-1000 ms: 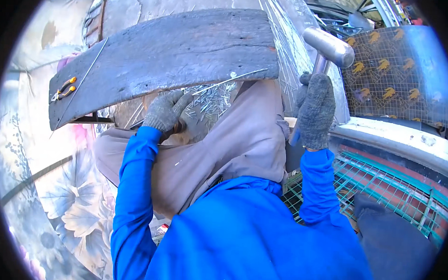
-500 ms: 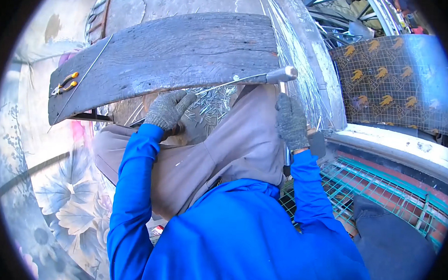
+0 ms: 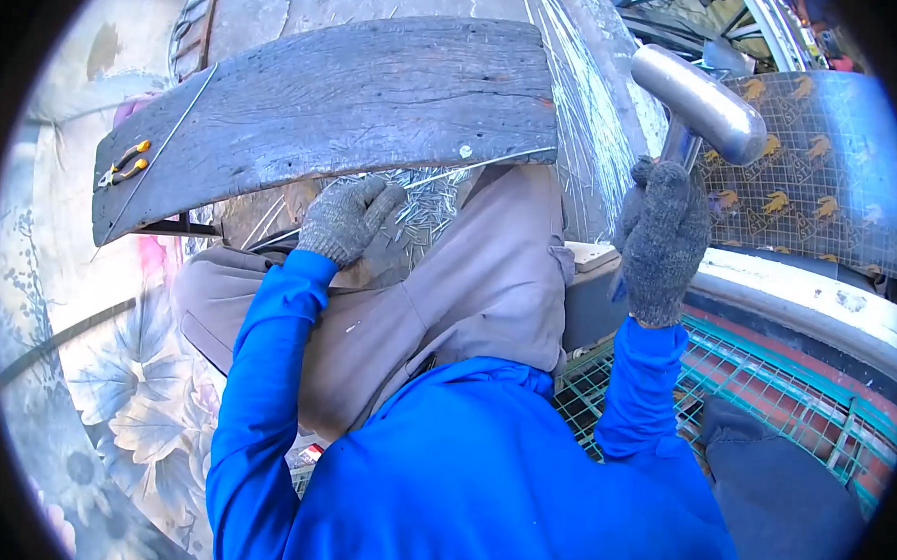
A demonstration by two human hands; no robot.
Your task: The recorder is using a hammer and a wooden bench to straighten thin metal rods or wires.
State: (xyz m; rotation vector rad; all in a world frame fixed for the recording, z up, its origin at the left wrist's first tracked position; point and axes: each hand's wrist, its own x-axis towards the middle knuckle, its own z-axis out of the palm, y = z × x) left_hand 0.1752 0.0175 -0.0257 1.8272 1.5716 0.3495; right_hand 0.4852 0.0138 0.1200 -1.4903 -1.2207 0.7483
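Observation:
My gloved right hand (image 3: 665, 244) is closed round the handle of a metal hammer (image 3: 698, 104), raised to the right of the bench. Its thick, rounded silver head is above my fist. At the bench's near edge, my gloved left hand (image 3: 343, 220) is closed on a thin metal rod (image 3: 473, 168). From the fingers the rod runs rightward along the edge of the dark wooden bench (image 3: 356, 96), its far end near the bench's right corner. Many short cut metal pieces (image 3: 421, 211) lie in a heap just beyond my left hand, below the bench edge.
Yellow-handled pliers (image 3: 125, 164) and a long thin rod (image 3: 164, 147) lie at the bench's left end. A bundle of long bright rods (image 3: 577, 95) stretches beyond its right end. A green wire grid (image 3: 764, 379) and a dark cloth (image 3: 780, 485) are at my right.
My right hand has lifted the hammer up and to the right, off the bench's right corner. The left hand stays nearly in place with the rod.

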